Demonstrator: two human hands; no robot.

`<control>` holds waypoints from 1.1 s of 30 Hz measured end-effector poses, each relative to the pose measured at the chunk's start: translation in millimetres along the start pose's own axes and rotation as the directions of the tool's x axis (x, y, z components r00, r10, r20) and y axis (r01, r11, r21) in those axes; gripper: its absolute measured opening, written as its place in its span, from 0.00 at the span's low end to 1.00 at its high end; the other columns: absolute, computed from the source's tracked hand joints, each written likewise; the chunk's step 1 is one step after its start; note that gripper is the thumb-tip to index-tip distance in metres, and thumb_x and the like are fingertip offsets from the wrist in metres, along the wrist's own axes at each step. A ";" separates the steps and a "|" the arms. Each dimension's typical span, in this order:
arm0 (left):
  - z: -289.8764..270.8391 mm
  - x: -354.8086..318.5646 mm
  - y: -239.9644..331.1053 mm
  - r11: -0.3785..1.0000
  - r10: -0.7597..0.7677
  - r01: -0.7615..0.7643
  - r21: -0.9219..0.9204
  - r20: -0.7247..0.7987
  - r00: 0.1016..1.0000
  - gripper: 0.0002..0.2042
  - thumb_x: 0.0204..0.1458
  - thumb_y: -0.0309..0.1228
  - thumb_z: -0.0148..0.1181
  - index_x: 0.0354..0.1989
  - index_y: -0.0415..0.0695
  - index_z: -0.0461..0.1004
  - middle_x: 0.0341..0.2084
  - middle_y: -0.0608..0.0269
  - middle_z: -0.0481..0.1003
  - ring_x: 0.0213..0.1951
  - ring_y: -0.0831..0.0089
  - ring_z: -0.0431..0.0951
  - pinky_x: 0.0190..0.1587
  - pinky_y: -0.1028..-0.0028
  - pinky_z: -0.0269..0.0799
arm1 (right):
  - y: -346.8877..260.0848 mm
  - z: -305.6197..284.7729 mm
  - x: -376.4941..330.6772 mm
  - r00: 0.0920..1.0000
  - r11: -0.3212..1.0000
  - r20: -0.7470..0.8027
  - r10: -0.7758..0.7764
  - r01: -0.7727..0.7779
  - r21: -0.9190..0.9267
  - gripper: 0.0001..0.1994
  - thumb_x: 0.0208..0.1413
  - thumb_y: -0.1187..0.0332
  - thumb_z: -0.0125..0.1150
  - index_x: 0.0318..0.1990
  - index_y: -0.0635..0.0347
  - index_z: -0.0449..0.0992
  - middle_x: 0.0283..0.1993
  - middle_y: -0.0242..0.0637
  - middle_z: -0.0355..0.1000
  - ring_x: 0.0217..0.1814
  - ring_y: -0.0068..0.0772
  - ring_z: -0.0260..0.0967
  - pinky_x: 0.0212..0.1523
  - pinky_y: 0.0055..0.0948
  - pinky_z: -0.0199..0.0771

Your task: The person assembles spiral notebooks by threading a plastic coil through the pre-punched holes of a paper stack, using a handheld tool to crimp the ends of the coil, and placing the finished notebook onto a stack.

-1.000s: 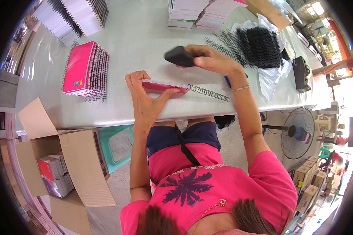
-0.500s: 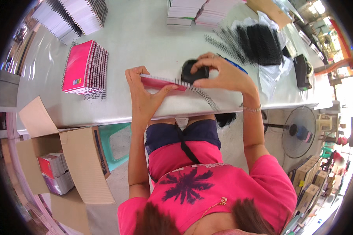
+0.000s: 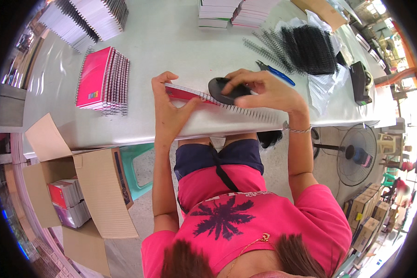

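A red-covered notebook point(image 3: 185, 94) is held down on the white desk point(image 3: 171, 41) near its front edge, at about the centre of the view. The left hand point(image 3: 169, 109) is laid flat on the notebook, fingers spread and open, with the thumb pointing toward 2 o'clock. A black wire spiral point(image 3: 252, 113) is seen running along the notebook's edge from the centre toward 4 o'clock. The right hand point(image 3: 264, 90) is closed around a dark rounded tool point(image 3: 224, 89), which is pressed against the spiral just beside the left thumb.

At 10 o'clock from the hands, a stack of bound red notebooks point(image 3: 102, 78) is set on the desk. Further stacks of white spiral-bound pads point(image 3: 90, 18) are seen at 11 o'clock, and two piles of unbound booklets point(image 3: 236, 11) at 12 o'clock. At 1 o'clock, a heap of loose black spirals point(image 3: 306, 44) is spread on clear plastic, with blue-handled pliers point(image 3: 275, 72) just beside it. A black tape dispenser point(image 3: 360, 83) stands at 3 o'clock. An open cardboard box point(image 3: 78, 185) holding notebooks is placed on the floor at 8 o'clock, and a standing fan point(image 3: 356, 155) at 4 o'clock.
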State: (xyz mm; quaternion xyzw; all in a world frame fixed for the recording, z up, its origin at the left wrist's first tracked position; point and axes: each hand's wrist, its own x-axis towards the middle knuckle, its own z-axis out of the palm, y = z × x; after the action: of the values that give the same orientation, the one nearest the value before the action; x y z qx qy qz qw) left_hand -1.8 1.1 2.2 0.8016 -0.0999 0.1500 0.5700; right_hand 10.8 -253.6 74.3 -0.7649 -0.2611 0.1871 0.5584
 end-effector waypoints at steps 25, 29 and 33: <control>1.4 -1.9 -12.5 0.964 -0.063 0.070 -0.255 0.036 0.997 0.46 0.29 0.26 0.82 0.58 0.44 0.54 0.46 0.61 0.59 0.48 0.69 0.62 0.56 0.70 0.60 | -9.9 9.4 18.5 0.996 0.985 0.081 -0.041 0.027 0.173 0.26 0.50 0.52 0.72 0.47 0.67 0.79 0.50 0.35 0.72 0.53 0.26 0.66 0.55 0.26 0.64; 2.0 -5.9 -12.2 0.942 -0.112 0.126 -0.311 0.065 0.992 0.46 0.29 0.26 0.81 0.57 0.44 0.55 0.47 0.61 0.59 0.49 0.68 0.62 0.57 0.70 0.60 | -6.7 9.9 30.2 0.975 0.958 -0.129 0.179 -0.202 -0.202 0.25 0.49 0.53 0.73 0.47 0.65 0.80 0.51 0.36 0.71 0.52 0.29 0.65 0.54 0.26 0.63; 3.9 0.9 -17.5 0.961 -0.061 0.066 -0.268 0.027 0.998 0.44 0.31 0.24 0.78 0.57 0.44 0.54 0.46 0.60 0.60 0.49 0.68 0.62 0.56 0.70 0.61 | -26.1 10.9 23.5 0.997 0.997 0.041 0.069 -0.067 -0.033 0.24 0.48 0.57 0.74 0.49 0.65 0.80 0.54 0.37 0.69 0.56 0.32 0.65 0.58 0.29 0.63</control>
State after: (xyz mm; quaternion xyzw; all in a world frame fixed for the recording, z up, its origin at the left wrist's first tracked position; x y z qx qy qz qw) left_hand 5.4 3.2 -14.2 0.7210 -0.0989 0.1092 0.6771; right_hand 18.2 -224.8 95.9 -0.7778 -0.2497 0.2181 0.5340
